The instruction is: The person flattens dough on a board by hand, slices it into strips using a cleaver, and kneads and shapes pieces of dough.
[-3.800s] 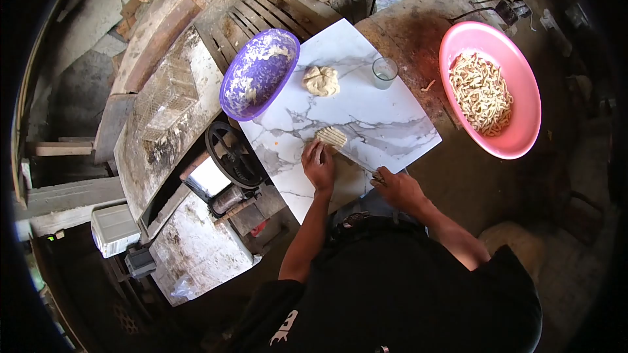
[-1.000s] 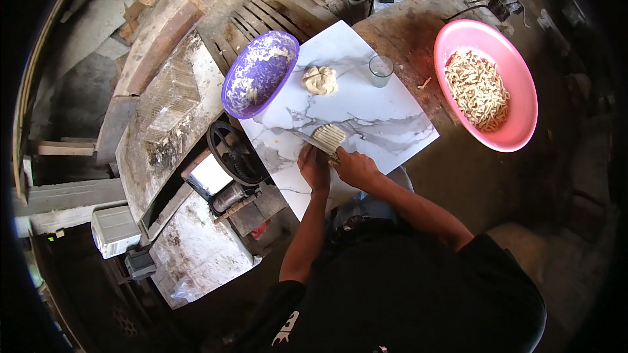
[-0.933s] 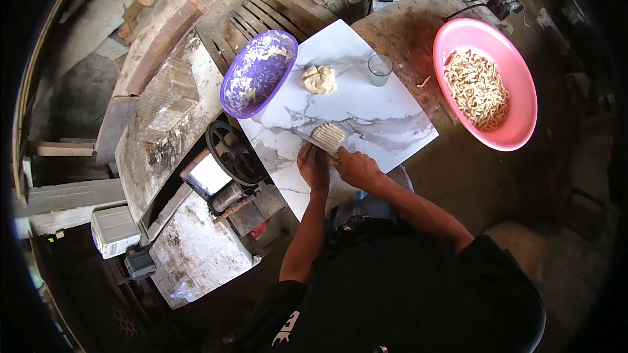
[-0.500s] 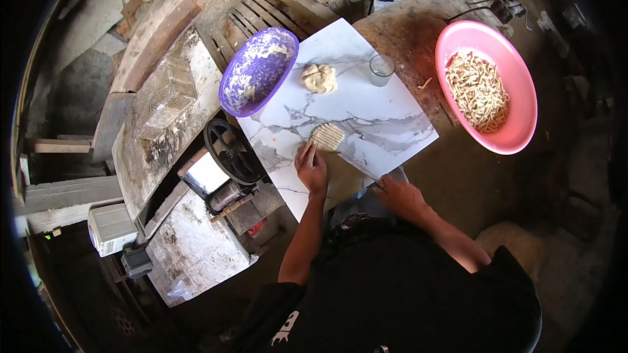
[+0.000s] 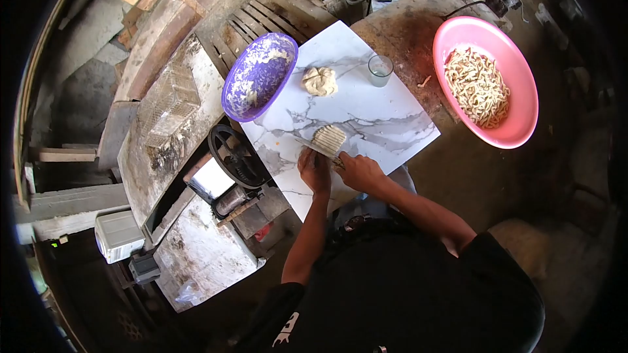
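Note:
A flat piece of dough (image 5: 329,137), scored into parallel strips, lies on the marble-patterned board (image 5: 399,114). My right hand (image 5: 360,173) is closed round the handle of a knife (image 5: 318,148). Its blade points left, along the near side of the scored dough. My left hand (image 5: 315,168) is just below the blade, fingers drawn together and partly hidden; whatever they may hold cannot be made out. Farther back on the board sits a round lump of dough (image 5: 319,82), with a drinking glass (image 5: 380,70) to its right.
A purple basin (image 5: 260,77) smeared with dough overlaps the board's left edge. The pink basin (image 5: 523,114) at right contains many short dough strips (image 5: 476,88). Left of the board stands a machine with a black handwheel (image 5: 237,157). A wire basket (image 5: 171,108) rests on the worn side table.
My right hand has swung up and left from the board's near edge, bringing the knife alongside the scored dough. My left hand has shifted slightly down, away from the dough.

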`<state>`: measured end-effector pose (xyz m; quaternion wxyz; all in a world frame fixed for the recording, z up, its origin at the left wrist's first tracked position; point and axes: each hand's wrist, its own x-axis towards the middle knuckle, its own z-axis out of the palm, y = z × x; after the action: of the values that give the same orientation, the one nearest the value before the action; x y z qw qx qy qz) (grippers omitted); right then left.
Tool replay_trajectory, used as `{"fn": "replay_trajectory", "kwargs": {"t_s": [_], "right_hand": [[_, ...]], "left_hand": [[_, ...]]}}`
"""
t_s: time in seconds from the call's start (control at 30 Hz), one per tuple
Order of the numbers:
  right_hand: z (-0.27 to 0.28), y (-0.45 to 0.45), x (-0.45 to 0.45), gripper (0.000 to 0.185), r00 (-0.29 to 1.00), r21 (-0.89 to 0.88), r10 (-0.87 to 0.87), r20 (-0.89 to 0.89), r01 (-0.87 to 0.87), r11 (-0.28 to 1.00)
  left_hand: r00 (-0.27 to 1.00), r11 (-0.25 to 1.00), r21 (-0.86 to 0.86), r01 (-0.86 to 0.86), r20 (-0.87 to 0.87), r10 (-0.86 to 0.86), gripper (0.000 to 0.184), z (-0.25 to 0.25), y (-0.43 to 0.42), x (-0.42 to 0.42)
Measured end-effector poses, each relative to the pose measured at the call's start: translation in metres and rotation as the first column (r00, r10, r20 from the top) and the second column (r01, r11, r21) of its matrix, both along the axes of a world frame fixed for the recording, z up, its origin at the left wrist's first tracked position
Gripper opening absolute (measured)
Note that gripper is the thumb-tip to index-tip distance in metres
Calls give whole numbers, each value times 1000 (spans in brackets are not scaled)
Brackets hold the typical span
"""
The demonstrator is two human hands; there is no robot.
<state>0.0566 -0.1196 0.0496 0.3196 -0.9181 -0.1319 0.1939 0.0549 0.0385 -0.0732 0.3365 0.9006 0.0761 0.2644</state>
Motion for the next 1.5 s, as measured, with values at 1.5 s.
{"fn": "replay_trajectory", "kwargs": {"t_s": [1.5], "right_hand": [[7,-36,-40,33,968,-123,-89,-235,61,991]], "left_hand": [[999,999,-48,-26,25,27,16,6,1,-11]]}}
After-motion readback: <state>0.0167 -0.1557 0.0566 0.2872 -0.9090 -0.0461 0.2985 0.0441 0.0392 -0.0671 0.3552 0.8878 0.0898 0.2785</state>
